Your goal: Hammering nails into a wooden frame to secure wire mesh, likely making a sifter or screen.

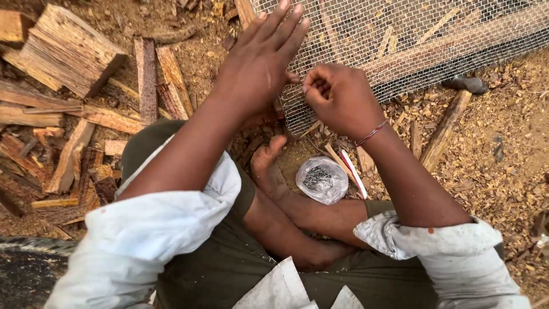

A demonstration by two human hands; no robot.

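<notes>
On ground littered with wood chips, the left hand [260, 63] lies flat, fingers spread, pinning the wire mesh [400, 34], while just beside it the right hand [337, 97] should keep its pinching grip, closed on something too small to tell, tight at the mesh edge.

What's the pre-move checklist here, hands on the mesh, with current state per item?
1. Left hand flat on the wire mesh, pinning it: ok.
2. Right hand pinched at the mesh's near edge: ok. What the fingers pinch, nail or wire: cannot tell.
3. Mesh edge lined up over the wooden strip under it: cannot tell, seen only through the mesh.
4. Nail supply: clear bag of nails on the ground beside the bare foot, close to the right hand: ok.
5. Hammer or other striking tool within reach: cannot tell, none clearly visible.
6. Bare foot lies right under the work edge, amid wood scraps: not ok.
</notes>
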